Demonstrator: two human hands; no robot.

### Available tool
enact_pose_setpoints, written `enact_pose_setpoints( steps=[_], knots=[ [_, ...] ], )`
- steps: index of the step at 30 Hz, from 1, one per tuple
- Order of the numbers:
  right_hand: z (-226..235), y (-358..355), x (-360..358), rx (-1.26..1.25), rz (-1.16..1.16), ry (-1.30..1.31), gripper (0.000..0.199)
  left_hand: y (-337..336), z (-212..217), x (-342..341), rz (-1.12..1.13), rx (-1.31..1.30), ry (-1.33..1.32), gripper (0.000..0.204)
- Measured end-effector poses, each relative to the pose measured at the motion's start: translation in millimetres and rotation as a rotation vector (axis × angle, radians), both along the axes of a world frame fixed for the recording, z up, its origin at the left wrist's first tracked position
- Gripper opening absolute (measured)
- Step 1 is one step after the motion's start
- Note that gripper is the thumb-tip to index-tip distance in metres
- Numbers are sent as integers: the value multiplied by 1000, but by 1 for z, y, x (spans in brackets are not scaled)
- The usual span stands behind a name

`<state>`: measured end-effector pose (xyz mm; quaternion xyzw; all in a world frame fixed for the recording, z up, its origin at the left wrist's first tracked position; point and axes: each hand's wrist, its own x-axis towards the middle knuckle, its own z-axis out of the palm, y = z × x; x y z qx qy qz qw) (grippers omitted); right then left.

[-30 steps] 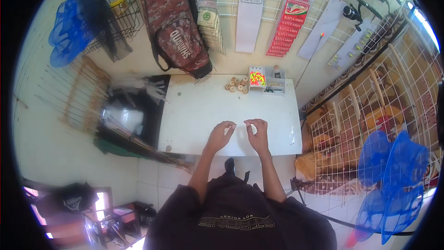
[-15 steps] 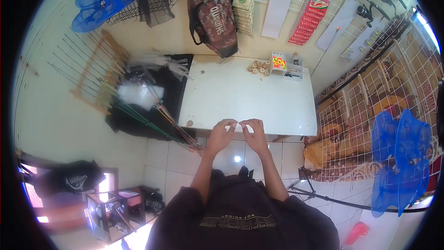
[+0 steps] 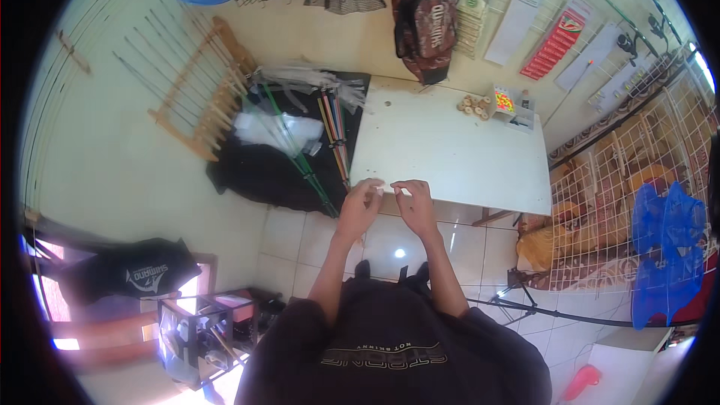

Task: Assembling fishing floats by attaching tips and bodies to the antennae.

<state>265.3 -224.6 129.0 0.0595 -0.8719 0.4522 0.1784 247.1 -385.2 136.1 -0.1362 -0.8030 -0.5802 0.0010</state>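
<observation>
My left hand (image 3: 361, 208) is held just in front of the white table's near edge, its fingers curled together toward my right. Facing it across a narrow gap, my right hand (image 3: 416, 206) has its thumb and forefinger brought together. Whatever sits in either pinch, if anything, is too small to make out. Beyond the hands lies the white table (image 3: 442, 154). Green fishing rods (image 3: 296, 157) and a bundle of orange and dark rods (image 3: 335, 139) lie to the left of my left hand.
Round wooden pieces (image 3: 472, 107) sit by a white box of bright beads (image 3: 501, 99) and a clear box (image 3: 520, 120). On the left, a wooden rack (image 3: 202, 116) holds rods beside black cloth (image 3: 259, 184). A camouflage bag (image 3: 429, 22) hangs behind; blue nets (image 3: 666, 255) hang right.
The view has swung left, so the table and wall goods appear farther right. My hands have drawn slightly apart and stand nearer the table's left corner.
</observation>
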Motion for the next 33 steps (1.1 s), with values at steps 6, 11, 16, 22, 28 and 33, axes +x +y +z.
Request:
enact_pose_setpoints(
  steps=[6,11,16,22,28,33],
  knots=[
    [3,-46,-19,-7,15,42,14,-47,1,-10,138,23,51,40],
    [4,-67,-33,-45,-2,34,16,-57,-5,-20,169,59,83,48],
    [-2,-77,-51,-86,0,16,20,-64,-12,-36,152,22,92,52],
    [-1,-80,-72,-36,-27,14,26,-64,-21,-54,109,40,39,52],
    [-12,-87,-92,-52,-50,7,22,-62,-24,-67,205,65,156,45],
    [-19,-91,-100,-39,-61,-8,20,-57,-29,-79,225,33,186,39]
  ],
)
